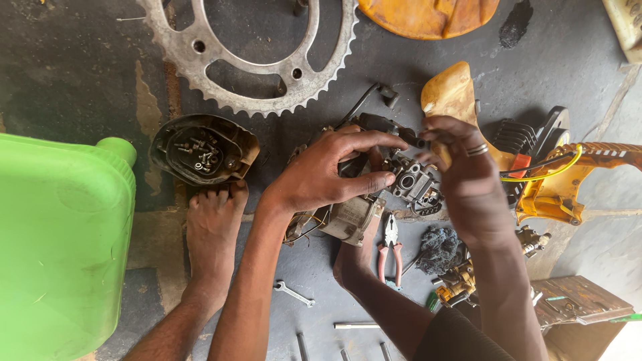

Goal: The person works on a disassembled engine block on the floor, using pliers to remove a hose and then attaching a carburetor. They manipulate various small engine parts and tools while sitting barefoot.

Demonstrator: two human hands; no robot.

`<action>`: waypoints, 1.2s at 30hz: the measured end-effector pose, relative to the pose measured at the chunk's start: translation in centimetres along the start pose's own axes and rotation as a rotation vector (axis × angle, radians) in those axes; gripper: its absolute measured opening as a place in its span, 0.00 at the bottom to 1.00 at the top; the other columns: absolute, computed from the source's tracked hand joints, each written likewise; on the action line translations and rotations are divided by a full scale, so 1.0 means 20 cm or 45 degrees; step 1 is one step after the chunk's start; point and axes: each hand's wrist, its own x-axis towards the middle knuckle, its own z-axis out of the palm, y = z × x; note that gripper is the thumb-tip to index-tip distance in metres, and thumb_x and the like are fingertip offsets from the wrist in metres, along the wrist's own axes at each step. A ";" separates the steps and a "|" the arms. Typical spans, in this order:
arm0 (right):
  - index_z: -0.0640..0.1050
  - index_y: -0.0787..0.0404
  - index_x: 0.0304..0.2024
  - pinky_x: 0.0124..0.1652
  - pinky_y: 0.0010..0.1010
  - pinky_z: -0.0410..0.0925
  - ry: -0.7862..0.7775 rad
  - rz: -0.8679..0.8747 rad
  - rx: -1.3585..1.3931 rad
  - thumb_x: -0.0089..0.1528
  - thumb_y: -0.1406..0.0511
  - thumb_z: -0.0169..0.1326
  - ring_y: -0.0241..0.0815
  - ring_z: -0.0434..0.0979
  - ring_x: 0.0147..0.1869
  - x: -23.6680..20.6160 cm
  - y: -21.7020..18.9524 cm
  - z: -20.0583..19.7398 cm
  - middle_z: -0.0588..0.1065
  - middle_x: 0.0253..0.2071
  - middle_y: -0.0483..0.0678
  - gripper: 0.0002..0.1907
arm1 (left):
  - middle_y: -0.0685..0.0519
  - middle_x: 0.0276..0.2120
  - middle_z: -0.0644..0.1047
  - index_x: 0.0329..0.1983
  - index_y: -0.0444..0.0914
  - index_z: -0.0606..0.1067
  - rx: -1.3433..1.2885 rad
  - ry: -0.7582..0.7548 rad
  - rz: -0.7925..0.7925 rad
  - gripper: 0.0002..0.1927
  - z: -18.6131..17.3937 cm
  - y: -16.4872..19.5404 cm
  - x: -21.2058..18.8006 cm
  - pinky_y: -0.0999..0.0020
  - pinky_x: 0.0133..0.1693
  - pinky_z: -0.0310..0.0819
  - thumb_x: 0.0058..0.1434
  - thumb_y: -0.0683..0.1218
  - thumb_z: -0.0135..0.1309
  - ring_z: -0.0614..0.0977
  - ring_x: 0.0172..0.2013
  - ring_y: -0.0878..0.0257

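My left hand (328, 170) grips a greasy grey engine block (351, 214) that rests on the dark floor, thumb and fingers wrapped over its top. My right hand (468, 174), with a ring on one finger, pinches a small dark part at the top of a grey metal carburettor-like piece (411, 180) fixed to the block. Black cables run from the block toward the top. My bare feet (214, 230) rest on the floor on both sides of the block.
A large toothed sprocket (251, 57) lies above. A dark cover (204, 150) holds several screws. A green jerrycan (63, 241) stands at left. Red-handled pliers (390, 254), a small spanner (293, 294), a dark rag (438, 249) and an orange machine housing (562, 180) lie around.
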 end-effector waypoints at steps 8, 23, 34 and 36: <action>0.73 0.60 0.64 0.69 0.39 0.61 -0.032 0.076 0.170 0.52 0.49 0.74 0.44 0.67 0.66 0.02 0.02 0.01 0.69 0.61 0.48 0.44 | 0.55 0.47 0.81 0.61 0.46 0.78 0.033 0.081 0.001 0.27 0.01 0.00 -0.01 0.58 0.62 0.67 0.61 0.61 0.60 0.78 0.53 0.60; 0.70 0.59 0.64 0.64 0.39 0.62 -0.105 -0.012 -0.048 0.53 0.56 0.72 0.44 0.65 0.73 0.00 0.06 0.00 0.65 0.68 0.48 0.40 | 0.56 0.41 0.79 0.57 0.46 0.79 0.060 0.132 -0.037 0.26 0.02 0.02 -0.01 0.61 0.57 0.71 0.59 0.62 0.60 0.78 0.47 0.62; 0.75 0.61 0.63 0.72 0.37 0.58 -0.070 -0.040 -0.464 0.51 0.53 0.69 0.42 0.62 0.72 -0.01 0.11 -0.02 0.64 0.62 0.46 0.40 | 0.57 0.36 0.77 0.58 0.45 0.78 0.008 0.132 -0.020 0.25 0.01 0.03 -0.01 0.64 0.53 0.72 0.60 0.58 0.62 0.77 0.43 0.64; 0.73 0.59 0.64 0.72 0.37 0.57 -0.086 0.082 0.066 0.53 0.51 0.72 0.43 0.61 0.75 0.00 0.12 -0.03 0.66 0.66 0.46 0.41 | 0.57 0.36 0.78 0.58 0.45 0.78 -0.012 0.140 -0.002 0.25 0.01 0.03 -0.01 0.64 0.52 0.73 0.60 0.58 0.62 0.77 0.43 0.64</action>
